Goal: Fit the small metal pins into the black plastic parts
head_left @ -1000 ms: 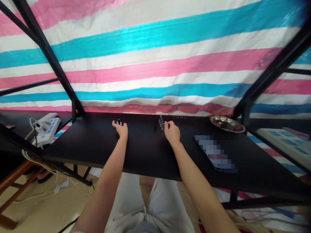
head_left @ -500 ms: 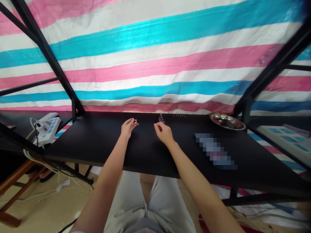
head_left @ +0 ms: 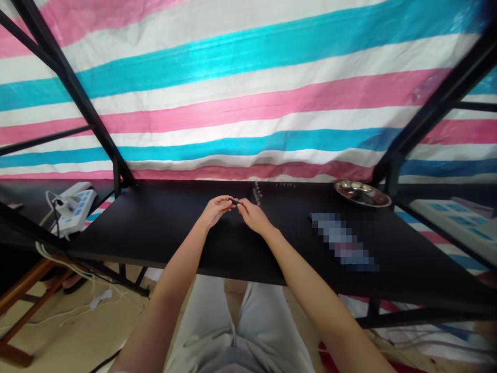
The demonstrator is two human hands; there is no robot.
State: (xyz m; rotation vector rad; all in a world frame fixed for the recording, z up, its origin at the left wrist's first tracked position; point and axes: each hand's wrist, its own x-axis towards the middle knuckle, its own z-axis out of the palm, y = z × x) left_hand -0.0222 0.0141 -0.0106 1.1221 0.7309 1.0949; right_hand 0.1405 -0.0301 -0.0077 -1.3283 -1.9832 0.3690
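Over the black table (head_left: 163, 223), my left hand (head_left: 216, 211) and my right hand (head_left: 254, 215) meet with their fingertips almost touching. Both are closed in a pinch. A tiny dark piece (head_left: 234, 202) shows between the fingertips; it is too small to name. Just beyond my right hand stands a cluster of small, greyish, see-through pieces (head_left: 257, 194). To the right of it, several tiny screw-like pieces (head_left: 285, 185) are lined up near the table's back edge.
A shiny metal plate (head_left: 363, 202) sits at the back right. In front of it lies a blurred blue packet (head_left: 344, 243). Power strips (head_left: 79, 212) are at the left side. Black frame posts (head_left: 93, 119) and a striped sheet (head_left: 248, 93) bound the table.
My hands were apart and have come together over the table. My right hand has moved left, away from the cluster of small pieces, which is more visible. My left hand has moved right.
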